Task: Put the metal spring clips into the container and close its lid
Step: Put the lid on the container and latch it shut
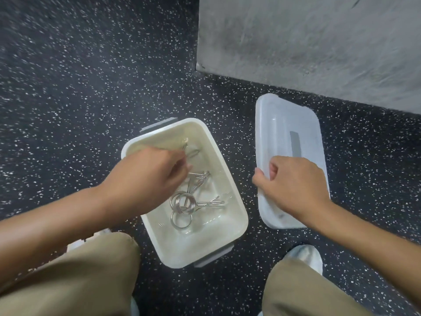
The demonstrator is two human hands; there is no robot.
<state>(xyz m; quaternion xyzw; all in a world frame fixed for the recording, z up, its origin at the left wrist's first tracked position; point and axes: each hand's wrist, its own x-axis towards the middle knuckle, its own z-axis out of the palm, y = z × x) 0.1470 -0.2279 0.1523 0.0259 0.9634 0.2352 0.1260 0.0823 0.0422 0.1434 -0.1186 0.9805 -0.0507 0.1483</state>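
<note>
A white rectangular container point(237, 215) stands open on the speckled floor between my knees. Several metal spring clips point(182, 204) lie in a loose pile on its bottom. My left hand point(145, 174) reaches into the container, fingertips pinched on a clip point(192, 153) near the far end. The translucent lid point(287, 124) lies flat on the floor just right of the container. My right hand point(293, 181) rests on the lid's near half, thumb hooked over its left edge and fingers curled over it.
A grey concrete block or wall base point(307, 42) rises behind the lid at the upper right. My knees in tan trousers point(86, 281) fill the lower corners, a shoe cover point(305, 254) showing below the lid. Grey latches point(157, 125) stick out from the container's ends.
</note>
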